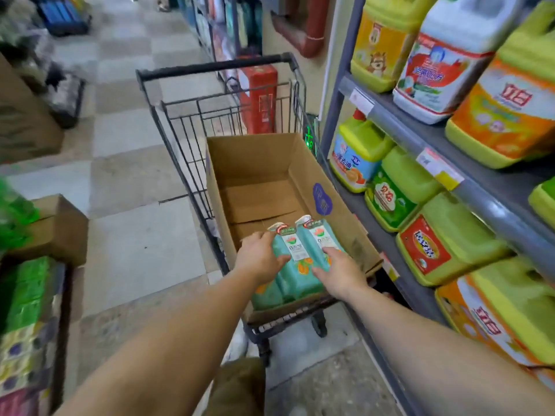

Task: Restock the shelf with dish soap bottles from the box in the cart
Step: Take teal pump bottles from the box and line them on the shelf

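Note:
Two teal dish soap bottles with white pump caps stand side by side at the near end of an open cardboard box (327, 193), which sits in a black wire cart (216, 67). My left hand (259, 256) grips the left bottle (285, 250), thumb across its front. My right hand (338, 270) lies on the right bottle (318, 238), fingers over its lower front. More teal bottles (267, 292) show beneath my hands. The far part of the box is bare cardboard. A grey metal shelf (420, 136) stands to the right of the cart.
The shelf tiers hold large yellow-green and white detergent jugs (450, 244). A red carton (259, 97) stands beyond the cart. Cardboard boxes and packaged goods (33, 295) are stacked at the left. A tiled aisle floor (129, 181) runs ahead between them.

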A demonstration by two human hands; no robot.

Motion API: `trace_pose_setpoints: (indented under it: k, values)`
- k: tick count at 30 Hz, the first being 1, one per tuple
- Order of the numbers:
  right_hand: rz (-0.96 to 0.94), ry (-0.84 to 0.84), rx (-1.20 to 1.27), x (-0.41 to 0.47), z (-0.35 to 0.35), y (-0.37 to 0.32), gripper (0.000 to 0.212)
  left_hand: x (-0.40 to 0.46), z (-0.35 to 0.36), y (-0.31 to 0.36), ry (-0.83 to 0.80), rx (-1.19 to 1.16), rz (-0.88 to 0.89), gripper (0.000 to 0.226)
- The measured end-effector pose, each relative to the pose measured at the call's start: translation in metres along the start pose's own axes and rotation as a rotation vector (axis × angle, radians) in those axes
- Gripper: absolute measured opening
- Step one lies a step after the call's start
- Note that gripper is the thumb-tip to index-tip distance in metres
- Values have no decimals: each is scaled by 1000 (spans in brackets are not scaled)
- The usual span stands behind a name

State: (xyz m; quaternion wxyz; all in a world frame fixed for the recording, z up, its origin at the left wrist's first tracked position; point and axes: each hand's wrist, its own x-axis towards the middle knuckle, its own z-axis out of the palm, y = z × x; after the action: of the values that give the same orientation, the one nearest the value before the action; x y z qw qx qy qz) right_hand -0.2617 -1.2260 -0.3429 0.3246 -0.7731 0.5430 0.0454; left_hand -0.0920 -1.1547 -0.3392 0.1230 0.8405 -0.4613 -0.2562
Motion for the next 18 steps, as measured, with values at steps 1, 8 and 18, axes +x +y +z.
trace_pose_setpoints:
  k: [1, 8, 18]
  values:
    - [31, -12, 7, 12, 6, 0, 64, 17, 4, -2, -40, 2, 11, 71]
    - [299, -133, 9, 75, 49, -5, 59, 124, 38, -28, -310, -30, -67, 87]
    - [490, -170, -136, 103, 74, -2, 78, 171, 74, -39, -509, -317, -294, 97]
